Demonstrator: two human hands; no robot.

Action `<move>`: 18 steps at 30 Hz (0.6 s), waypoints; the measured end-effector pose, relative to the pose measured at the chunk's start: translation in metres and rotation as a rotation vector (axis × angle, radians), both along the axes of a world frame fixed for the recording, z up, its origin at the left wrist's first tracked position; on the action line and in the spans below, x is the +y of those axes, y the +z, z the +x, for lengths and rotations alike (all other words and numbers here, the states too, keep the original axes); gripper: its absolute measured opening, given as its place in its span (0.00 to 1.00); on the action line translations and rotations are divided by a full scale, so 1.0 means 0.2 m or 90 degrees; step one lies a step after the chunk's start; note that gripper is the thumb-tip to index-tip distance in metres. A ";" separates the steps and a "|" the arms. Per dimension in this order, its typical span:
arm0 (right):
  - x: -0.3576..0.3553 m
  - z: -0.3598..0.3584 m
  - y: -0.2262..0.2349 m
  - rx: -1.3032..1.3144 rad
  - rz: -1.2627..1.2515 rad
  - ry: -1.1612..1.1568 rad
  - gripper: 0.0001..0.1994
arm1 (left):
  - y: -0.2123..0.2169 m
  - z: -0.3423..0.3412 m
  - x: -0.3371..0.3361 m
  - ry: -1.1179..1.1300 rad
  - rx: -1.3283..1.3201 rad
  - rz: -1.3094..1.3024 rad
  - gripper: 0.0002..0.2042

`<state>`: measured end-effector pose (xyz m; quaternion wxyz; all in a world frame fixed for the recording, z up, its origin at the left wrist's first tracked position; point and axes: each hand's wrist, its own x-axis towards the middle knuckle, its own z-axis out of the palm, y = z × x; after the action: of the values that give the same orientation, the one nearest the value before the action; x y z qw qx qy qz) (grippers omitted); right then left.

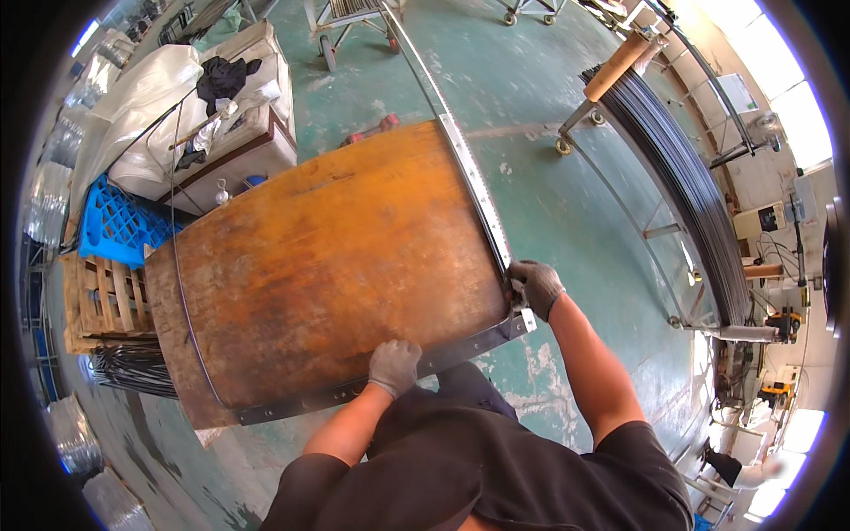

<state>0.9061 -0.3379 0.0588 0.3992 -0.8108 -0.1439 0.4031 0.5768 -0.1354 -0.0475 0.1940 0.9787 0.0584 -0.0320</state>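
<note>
A long metal strip [479,193] with a pale perforated face lies along the right edge of a rust-brown table top [336,248] and reaches past its far edge. My gloved right hand [536,285] is closed around the strip's near end at the near right corner; its fingertips are partly hidden. Along the table's near edge runs a dark metal rail with holes [305,400]. My gloved left hand [396,365] rests over this rail with curled fingers; whatever lies under them is hidden. A thin dark rod [183,296] crosses the table's left side.
Dark bars lie bundled on a wheeled rack [677,177] to the right. At the left stand a blue plastic crate [124,226], a wooden pallet [102,296] and a covered bench [235,146]. A red tool [372,130] sits beyond the far edge.
</note>
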 end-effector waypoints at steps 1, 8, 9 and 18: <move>0.10 0.04 0.05 0.023 -0.010 -0.017 0.06 | -0.01 -0.01 0.00 0.006 0.003 -0.001 0.05; 0.39 0.31 -0.05 0.192 0.003 -0.162 0.10 | 0.01 0.00 0.00 0.007 0.013 0.010 0.04; 0.43 0.32 -0.05 0.198 0.009 -0.177 0.09 | 0.00 0.00 -0.01 0.009 0.019 0.007 0.04; 0.55 0.41 -0.04 0.209 -0.011 -0.195 0.09 | -0.02 0.01 0.00 0.025 -0.016 -0.024 0.05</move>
<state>0.9873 -0.2288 0.0501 0.4671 -0.7499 0.0514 0.4657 0.5790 -0.1349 -0.0511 0.2133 0.9740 0.0745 -0.0172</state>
